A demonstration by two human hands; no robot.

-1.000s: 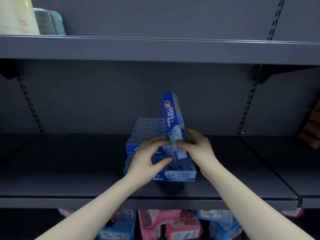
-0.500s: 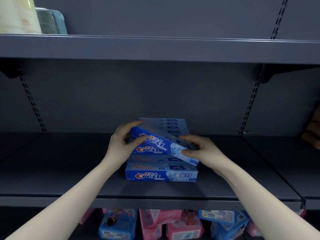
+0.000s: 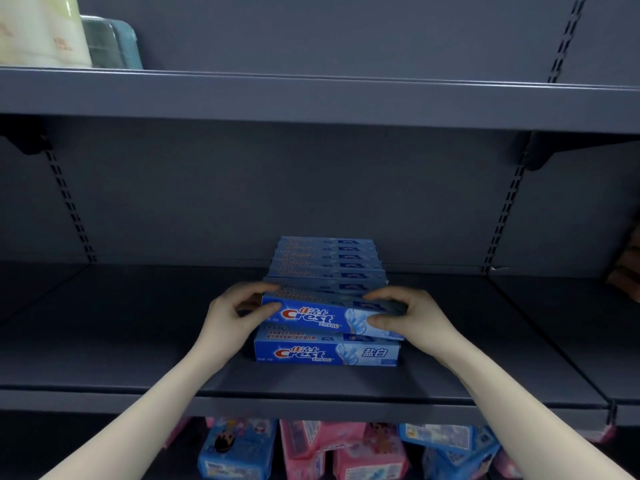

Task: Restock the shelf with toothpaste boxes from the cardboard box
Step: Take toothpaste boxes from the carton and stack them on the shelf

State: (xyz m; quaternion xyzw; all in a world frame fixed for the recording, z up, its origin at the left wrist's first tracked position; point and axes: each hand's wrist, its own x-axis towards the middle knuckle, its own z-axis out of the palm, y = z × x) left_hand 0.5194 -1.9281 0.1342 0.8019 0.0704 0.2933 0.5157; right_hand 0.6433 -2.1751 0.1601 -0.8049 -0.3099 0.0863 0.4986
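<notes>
A blue toothpaste box point(image 3: 311, 315) lies almost flat, slightly tilted down to the right, on top of the front box point(image 3: 325, 353) of a row on the grey shelf point(image 3: 138, 341). My left hand point(image 3: 232, 318) grips its left end, thumb in front and fingers on top. At its right end, my right hand point(image 3: 405, 315) pinches it the same way. Behind it, several more blue boxes point(image 3: 327, 261) run in a stack toward the shelf's back wall. The cardboard box is out of view.
The shelf above point(image 3: 311, 98) carries a pale bottle point(image 3: 38, 29) and a teal pack point(image 3: 110, 41) at the far left. Below the shelf edge sit pink packs point(image 3: 332, 448) and blue packs point(image 3: 239, 448). Brown goods point(image 3: 628, 271) show at the right edge.
The box stood on end a second ago, was then laid over at a slant, and now lies nearly level on the stack. My hands moved out to its two ends.
</notes>
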